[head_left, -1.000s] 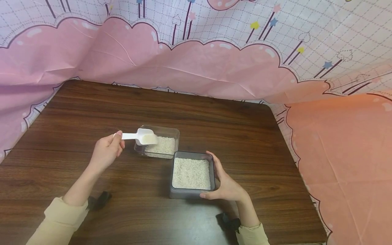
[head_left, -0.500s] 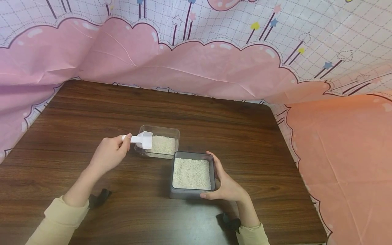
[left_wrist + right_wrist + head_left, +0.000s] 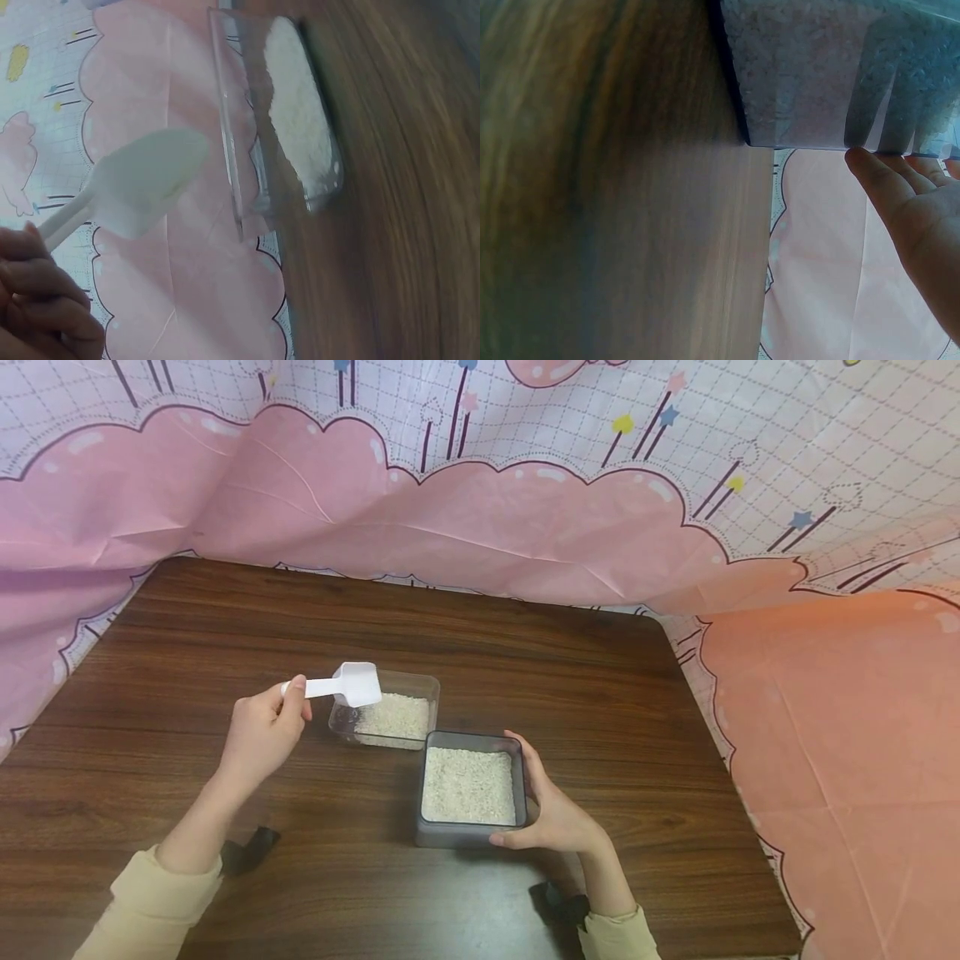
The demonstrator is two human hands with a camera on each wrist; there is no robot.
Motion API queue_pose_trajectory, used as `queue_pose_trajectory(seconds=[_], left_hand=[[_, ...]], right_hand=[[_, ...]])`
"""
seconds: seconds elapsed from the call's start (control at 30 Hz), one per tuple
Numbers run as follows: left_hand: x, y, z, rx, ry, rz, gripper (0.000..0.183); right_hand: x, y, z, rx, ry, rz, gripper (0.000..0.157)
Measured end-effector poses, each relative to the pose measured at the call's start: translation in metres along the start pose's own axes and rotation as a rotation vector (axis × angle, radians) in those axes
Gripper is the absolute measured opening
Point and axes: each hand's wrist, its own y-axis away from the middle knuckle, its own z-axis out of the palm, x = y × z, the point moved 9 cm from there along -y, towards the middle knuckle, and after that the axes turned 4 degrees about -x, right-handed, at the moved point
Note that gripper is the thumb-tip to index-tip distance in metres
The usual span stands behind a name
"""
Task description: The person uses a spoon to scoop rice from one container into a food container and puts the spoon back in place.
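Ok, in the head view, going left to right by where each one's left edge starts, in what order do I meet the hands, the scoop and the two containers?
Left hand → white scoop → clear container → grey container → right hand.

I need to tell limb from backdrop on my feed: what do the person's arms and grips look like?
The left sleeve and right sleeve are plain pale beige; the left cuff looks turned back. The left grip and right grip are gloveless. Near each wrist shows a black piece, its details unclear.
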Motion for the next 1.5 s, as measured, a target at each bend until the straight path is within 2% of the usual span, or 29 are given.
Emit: queue_pose_trajectory(seconds=[0.17, 0.33, 0.5, 0.6, 0.7, 0.8, 0.97, 1.2, 1.5], left_hand=[[-0.01, 0.003, -0.001, -0.049, 0.183, -0.129, 0.051], [-0.008, 0.006, -0.002, -0.085, 0.413, -0.201, 0.054], [0.003, 0.009, -0.002, -0.083, 0.67, -0.209, 0.05], [0.011, 0.011, 0.0, -0.121, 0.761, -0.197, 0.05], [0.02, 0.014, 0.004, -0.159, 0.808, -0.176, 0.05], [0.032, 0.017, 0.008, -0.189, 0.817, -0.124, 0.05], [0.05, 0.022, 0.018, -0.245, 0.751, -0.06, 0.048], [0.06, 0.032, 0.035, -0.379, 0.592, -0.059, 0.044], [0.065, 0.034, 0.053, -0.469, 0.418, -0.112, 0.041]], right_hand=[[0.001, 0.0, 0.0, 0.003, 0.003, 0.006, 0.122], [0.001, -0.001, 0.0, 0.002, 0.001, 0.006, 0.123], [0.002, -0.001, -0.001, 0.001, 0.007, 0.001, 0.122], [0.002, -0.002, 0.0, 0.0, 0.008, -0.004, 0.122], [0.001, -0.002, 0.0, -0.001, 0.013, -0.009, 0.122], [0.001, -0.002, 0.0, -0.001, 0.015, -0.017, 0.121], [0.001, -0.002, 0.0, 0.001, 0.014, -0.02, 0.121], [0.002, -0.002, 0.001, 0.006, 0.005, -0.009, 0.122], [0.002, -0.002, 0.0, 0.012, 0.008, -0.008, 0.123]])
